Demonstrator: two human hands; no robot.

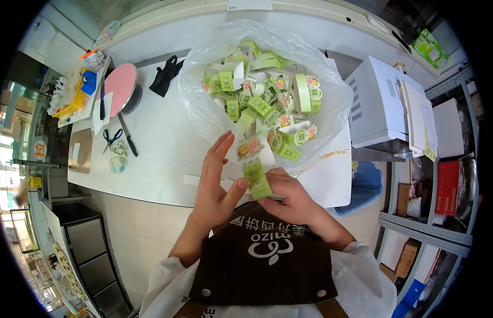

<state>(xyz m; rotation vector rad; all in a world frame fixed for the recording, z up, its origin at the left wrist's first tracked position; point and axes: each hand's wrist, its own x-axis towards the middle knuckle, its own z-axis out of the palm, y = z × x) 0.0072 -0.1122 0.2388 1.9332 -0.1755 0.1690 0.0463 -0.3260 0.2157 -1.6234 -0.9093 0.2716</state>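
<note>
Over the front edge of the white table, my right hand (290, 195) pinches a green and white printed paper box piece (257, 179), partly folded, with a white panel. On its other side my left hand (213, 180) is open, fingers stretched upward, its thumb at the edge of the piece. Just beyond both hands spreads a big clear plastic bag (196, 114) with its mouth wide open. Inside it lies a heap of similar folded green box pieces (261, 105), several with colourful printed flaps. A white paper strip (192, 179) lies beside my left hand.
On the left of the table (156, 159) are a pink turntable (123, 87), a knife (128, 135), black scissors (113, 139), a crumpled wrapper (118, 158) and a black cloth (166, 76). A white oven-like appliance (381, 100) stands at the right, near shelving (424, 233).
</note>
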